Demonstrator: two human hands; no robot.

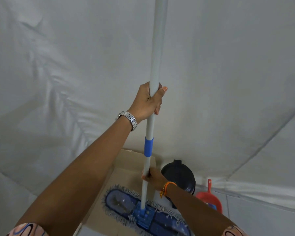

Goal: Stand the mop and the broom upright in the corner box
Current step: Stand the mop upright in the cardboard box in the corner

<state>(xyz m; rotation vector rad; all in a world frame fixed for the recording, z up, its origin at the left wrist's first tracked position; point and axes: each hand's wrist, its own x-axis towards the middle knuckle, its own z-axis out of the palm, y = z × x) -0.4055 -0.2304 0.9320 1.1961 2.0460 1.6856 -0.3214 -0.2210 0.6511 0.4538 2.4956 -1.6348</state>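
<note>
The mop (152,68) has a long grey handle with a blue collar and stands almost upright. Its flat blue fringed head (124,203) hangs over the open cardboard box (126,167) in the corner. My left hand (149,101) grips the handle high up, a metal watch on its wrist. My right hand (152,178) grips the handle lower down, below the blue collar, with orange thread bands on the wrist. No broom is in view.
White sheeting covers both walls behind the box. A black round bin (180,174) stands just right of the box. A red dustpan (209,198) leans at the wall further right. Pale floor tiles show at the bottom right.
</note>
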